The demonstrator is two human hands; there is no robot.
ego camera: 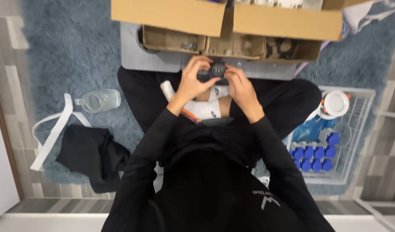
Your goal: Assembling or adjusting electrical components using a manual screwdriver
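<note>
I sit cross-legged on a blue rug, looking straight down. Both hands meet over my lap around a small dark part (pixel 217 70) with a round face. My left hand (pixel 193 80) grips its left side, fingers curled over the top. My right hand (pixel 239 88) holds its right side from below. A white cylindrical piece (pixel 167 89) and an orange-and-dark tool (pixel 190 115) rest on my lap near my white socks (pixel 206 110).
An open cardboard box (pixel 171 17) with small compartments of screws (pixel 189 45) and parts stands ahead. A white wire basket (pixel 356 129) with several blue-capped bottles sits at right. A clear plastic bottle (pixel 98 100), white strap (pixel 55 129) and black cloth (pixel 92 154) lie at left.
</note>
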